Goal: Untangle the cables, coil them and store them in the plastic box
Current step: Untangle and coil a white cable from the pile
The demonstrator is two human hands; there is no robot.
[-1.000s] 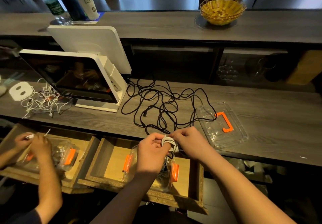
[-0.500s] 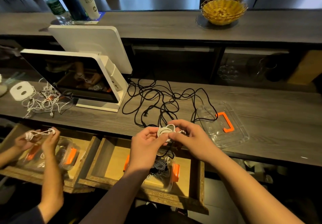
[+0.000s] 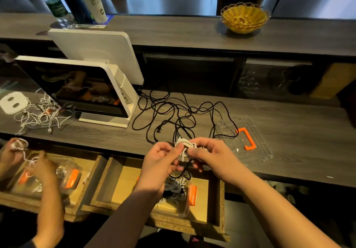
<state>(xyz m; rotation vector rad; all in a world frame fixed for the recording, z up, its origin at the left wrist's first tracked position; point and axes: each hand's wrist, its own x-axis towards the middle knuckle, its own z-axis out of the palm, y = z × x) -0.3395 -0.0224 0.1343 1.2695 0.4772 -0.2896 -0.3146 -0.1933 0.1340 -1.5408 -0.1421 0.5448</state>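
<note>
My left hand [image 3: 162, 158] and my right hand [image 3: 210, 154] pinch a small coiled white cable [image 3: 184, 144] between them at the counter's front edge. A black strand hangs from the coil down toward the clear plastic box [image 3: 179, 208], which sits in the open drawer below and holds several coiled grey and white cables. A tangle of black cables [image 3: 173, 112] sprawls on the counter just behind my hands. The box's clear lid with an orange handle [image 3: 247, 138] lies on the counter to the right.
A white point-of-sale screen [image 3: 82, 91] stands at the left. A heap of white cables [image 3: 38, 115] lies beside it. Another person's hands [image 3: 28, 163] work a white cable over a second box in the left drawer. A yellow basket [image 3: 244, 17] and bottles sit on the upper shelf.
My hands have risen from over the drawer to the counter's edge with the white coil. The other person's hands have lifted and pulled apart along their cable.
</note>
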